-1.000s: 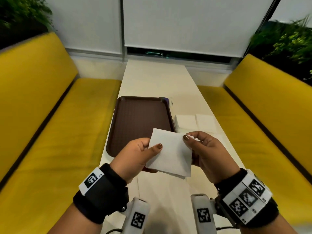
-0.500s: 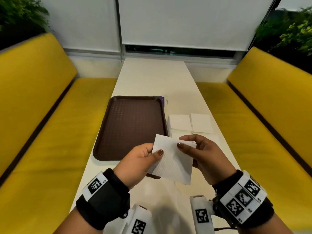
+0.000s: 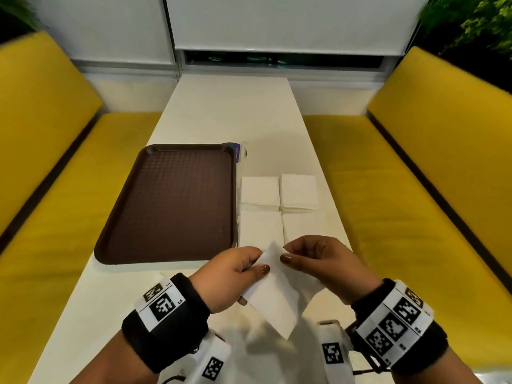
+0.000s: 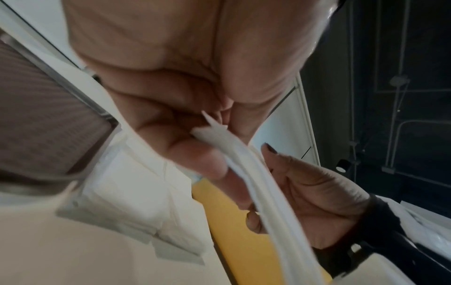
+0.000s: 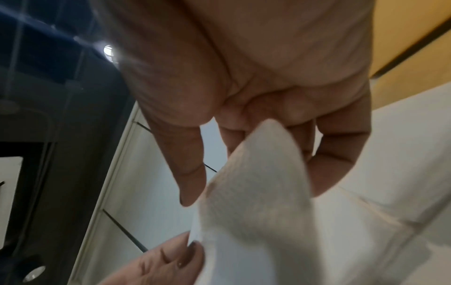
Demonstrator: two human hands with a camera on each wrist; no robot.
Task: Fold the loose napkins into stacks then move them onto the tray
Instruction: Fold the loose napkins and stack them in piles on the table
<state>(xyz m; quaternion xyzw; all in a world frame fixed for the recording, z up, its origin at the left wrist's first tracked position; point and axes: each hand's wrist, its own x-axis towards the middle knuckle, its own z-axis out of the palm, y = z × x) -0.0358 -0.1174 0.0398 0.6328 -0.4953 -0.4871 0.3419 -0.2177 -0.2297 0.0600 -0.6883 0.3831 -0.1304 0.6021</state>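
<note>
I hold a white napkin (image 3: 273, 295) in the air above the near end of the table, bent into a narrow fold. My left hand (image 3: 249, 271) pinches its left edge between thumb and fingers. My right hand (image 3: 293, 254) pinches the top corner. The left wrist view shows the napkin (image 4: 246, 154) doubled over between my fingers; in the right wrist view the napkin (image 5: 258, 185) curls under my fingers. A brown tray (image 3: 171, 203) lies bare at the left of the table. Right of it lie folded napkin stacks (image 3: 278, 194), and flat napkins (image 3: 260, 228) sit nearer to me.
The white table (image 3: 230, 115) runs away from me between two yellow benches (image 3: 58, 195). A small clear packet with a purple label (image 3: 240, 152) lies at the tray's far right corner. A window blind closes off the far end.
The napkin has gone from a flat square to a narrow fold, and both hands have come closer together and lower. The head view has tilted, showing more of the table.
</note>
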